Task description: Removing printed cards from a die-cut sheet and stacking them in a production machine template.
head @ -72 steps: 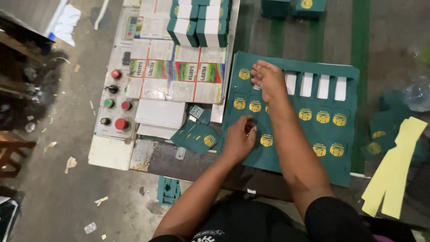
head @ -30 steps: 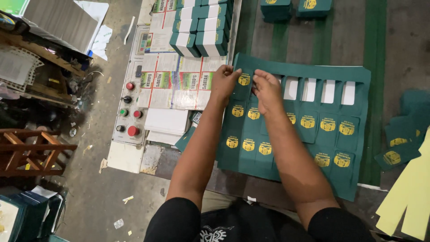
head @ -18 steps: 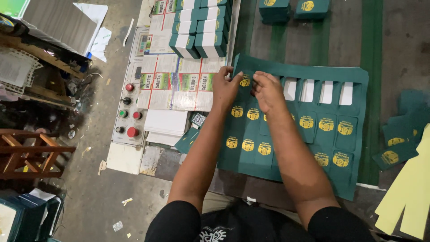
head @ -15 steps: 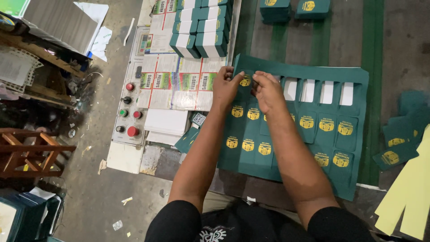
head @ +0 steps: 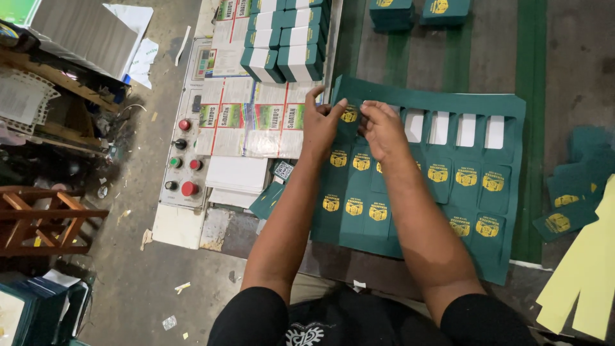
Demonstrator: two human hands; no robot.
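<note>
Head view, looking down at a workbench. Both hands meet at the top left part of a large green card sheet (head: 506,192) lying flat on the bench. Left hand (head: 320,125): thumb and fingers closed in a pinch on one small punched-out green card (head: 349,116) with a yellow round emblem, still within the sheet. Right hand (head: 382,128): fingers curled down, tips pressed on the same card from its right side; both hands touching it.

Sheet: matte thin cardboard, die-cut into rows of rectangular cards with rounded corners, each with a yellow emblem. Top row to the right of the hands shows four empty windows, pale surface showing through.

Loose green cards (head: 564,214) lie at the right edge, well apart from the hands; beside them a pale yellow paper strip (head: 586,282). Stacks of green-and-white folded packs (head: 282,54) sit above the left hand. Left of the sheet, flat printed sheets (head: 250,118), white with red, green and yellow panels, cover a grey control panel (head: 182,160) with red and green round buttons. Wooden frame (head: 45,218) on the floor, far left.
</note>
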